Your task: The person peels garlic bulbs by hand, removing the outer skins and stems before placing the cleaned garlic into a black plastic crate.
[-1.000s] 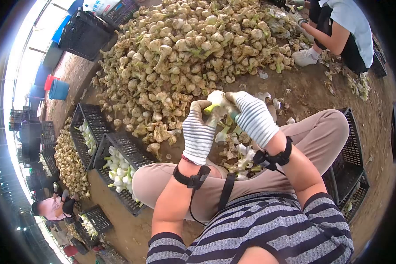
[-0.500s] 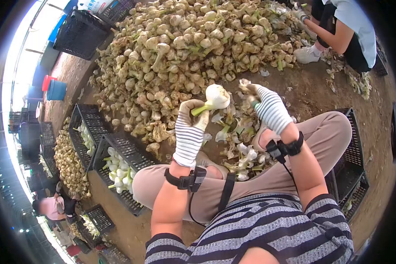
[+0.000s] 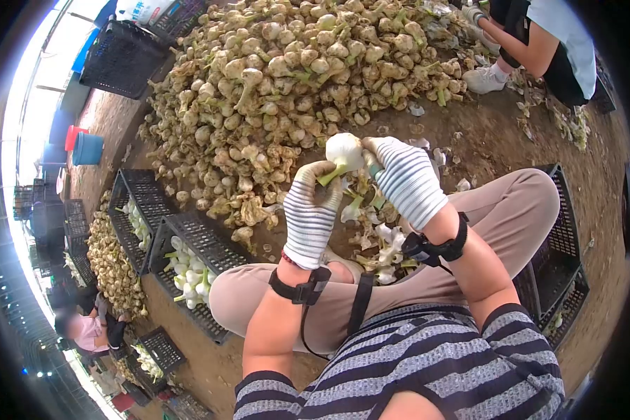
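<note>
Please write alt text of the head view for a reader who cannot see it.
A seated person's gloved left hand holds a white garlic bulb by its green stem while the right hand touches its side. Behind lies a garlic pile; black crates with peeled bulbs stand at the left.

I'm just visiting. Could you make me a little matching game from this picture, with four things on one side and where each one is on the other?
Things:
1. garlic bulb
2. blue bucket
3. black crate holding white bulbs
4. garlic heap

Places:
A. on the ground ahead of the person
B. far left, beside a red container
C. in the left hand, right hand against it
D. by the person's left knee

Pairs: 1-C, 2-B, 3-D, 4-A
</note>
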